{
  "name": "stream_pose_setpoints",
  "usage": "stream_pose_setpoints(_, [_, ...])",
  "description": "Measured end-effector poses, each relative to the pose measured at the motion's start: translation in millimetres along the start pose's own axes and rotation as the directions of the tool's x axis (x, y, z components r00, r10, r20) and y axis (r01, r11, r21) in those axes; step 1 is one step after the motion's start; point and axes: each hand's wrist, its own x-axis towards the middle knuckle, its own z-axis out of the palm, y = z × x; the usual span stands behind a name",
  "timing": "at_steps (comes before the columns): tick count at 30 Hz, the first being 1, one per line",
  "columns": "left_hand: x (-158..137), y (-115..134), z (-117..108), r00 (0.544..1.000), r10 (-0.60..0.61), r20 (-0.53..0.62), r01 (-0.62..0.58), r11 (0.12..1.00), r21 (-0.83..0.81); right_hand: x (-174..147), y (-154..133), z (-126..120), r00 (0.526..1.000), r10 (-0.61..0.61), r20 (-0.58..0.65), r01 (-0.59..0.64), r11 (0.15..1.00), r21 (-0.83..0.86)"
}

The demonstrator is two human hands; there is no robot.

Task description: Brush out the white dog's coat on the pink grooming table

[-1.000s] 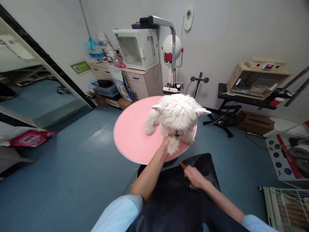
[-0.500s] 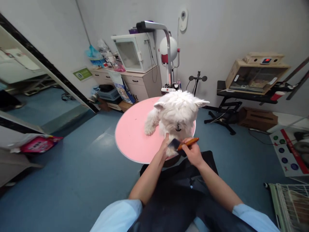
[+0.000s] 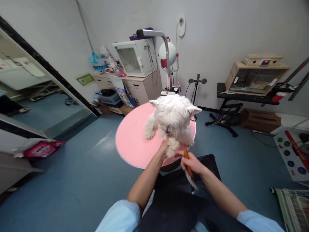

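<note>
A fluffy white dog lies on a round pink grooming table, its head lowered toward me. My left hand is closed round the dog's front leg at the table's near edge; its fingers are mostly hidden behind the fur. In my right hand is a slicker brush with an orange wooden handle. Its flat head hangs down toward my dark apron, apart from the dog. The index finger of that hand stretches out to the paw's edge.
A metal grooming arm rises behind the table. Cabinets carrying a white glass-door box line the back wall. At right, a wooden case stands on a black stand. A mirror is at left.
My right hand has turned the brush away from the leg, so its head points down toward me. The dog's head has shifted left. My left hand stays on the leg.
</note>
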Motion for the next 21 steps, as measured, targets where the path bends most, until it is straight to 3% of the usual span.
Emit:
stream_pose_setpoints(1, [2,2,2,1.000,-0.014,-0.001,0.014,1.000,-0.008,-1,3,11,0.991,0.019,0.130,-0.020,1.000,0.008])
stream_pose_setpoints(2, [3,3,3,0.999,-0.035,-0.001,0.035,0.999,-0.010,0,4,22,0.986,0.019,0.164,-0.020,1.000,0.005])
stream_pose_setpoints(4, [3,5,0,0.997,-0.077,-0.008,0.077,0.997,0.005,6,5,41,0.999,-0.044,0.017,0.045,0.999,-0.028])
stream_pose_setpoints(6, [-1,4,-10,0.994,-0.104,0.019,0.105,0.994,-0.011,14,3,52,0.965,-0.174,-0.195,0.158,0.983,-0.095])
stream_pose_setpoints(9, [-16,-11,-27,0.977,-0.124,0.175,0.137,0.988,-0.065,23,1,56,0.910,-0.293,-0.293,0.265,0.955,-0.133])
stream_pose_setpoints(10, [-21,-18,-31,0.964,-0.132,0.231,0.150,0.987,-0.062,25,2,56,0.916,-0.284,-0.283,0.261,0.958,-0.115])
stream_pose_setpoints(12, [-27,-31,-32,0.975,-0.072,0.211,0.080,0.996,-0.033,23,7,59,0.944,-0.204,-0.260,0.197,0.979,-0.051])
stream_pose_setpoints(15, [-28,-39,-27,0.995,0.093,0.045,-0.096,0.992,0.077,1,24,71,0.970,0.022,-0.241,-0.008,0.998,0.056])
stream_pose_setpoints(17, [-27,-37,-27,0.982,0.188,0.031,-0.190,0.971,0.142,-27,34,76,0.985,0.150,-0.088,-0.145,0.988,0.061])
stream_pose_setpoints(18, [-28,-34,-29,0.975,0.210,0.069,-0.219,0.960,0.173,-43,37,75,0.980,0.194,0.048,-0.195,0.981,0.022])
stream_pose_setpoints(20, [-33,-26,-35,0.962,0.222,0.156,-0.256,0.935,0.246,-68,35,66,0.900,0.288,0.327,-0.270,0.958,-0.101])
stream_pose_setpoints(21, [-38,-22,-39,0.954,0.234,0.189,-0.282,0.914,0.291,-74,29,59,0.872,0.302,0.385,-0.259,0.953,-0.159])
